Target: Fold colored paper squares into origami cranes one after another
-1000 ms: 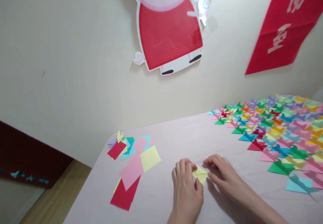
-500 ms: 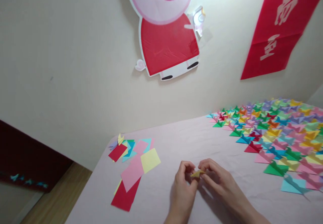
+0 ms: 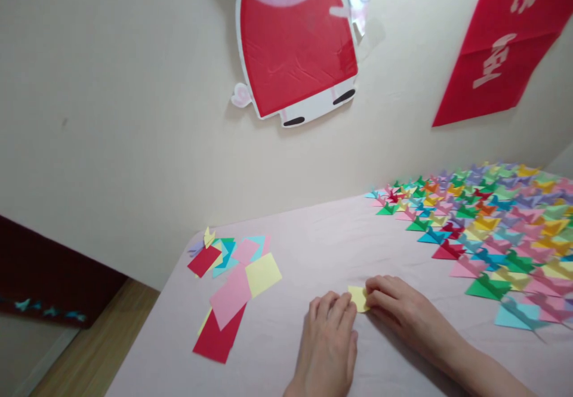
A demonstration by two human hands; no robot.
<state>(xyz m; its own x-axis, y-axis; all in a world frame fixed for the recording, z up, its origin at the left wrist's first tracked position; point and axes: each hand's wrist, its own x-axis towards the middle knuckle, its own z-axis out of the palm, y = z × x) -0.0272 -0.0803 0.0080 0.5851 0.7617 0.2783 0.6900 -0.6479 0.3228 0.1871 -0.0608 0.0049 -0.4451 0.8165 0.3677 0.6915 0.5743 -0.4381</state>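
Observation:
A small yellow piece of folded paper (image 3: 357,298) lies on the pale pink cloth between my two hands. With its fingers stretched forward over the cloth, my left hand (image 3: 329,337) touches the paper's left edge with its fingertips; the thumb is apart at the side. My right hand (image 3: 400,307) is closed at the paper's right edge, fingertips and thumb bent together on it. The fingers partly cover both edges of the paper, so its fold lines are hard to make out.
Loose coloured sheets, among them a yellow square (image 3: 264,275), a pink sheet (image 3: 231,297) and a red sheet (image 3: 219,340), lie at left. Rows of folded paper cranes (image 3: 487,287) fill the right side. A wall (image 3: 286,164) stands behind the table.
The yellow paper went from a small narrow shape pinched up between both hands to a flatter square on the cloth. My left hand has flattened out; the right has shifted slightly right.

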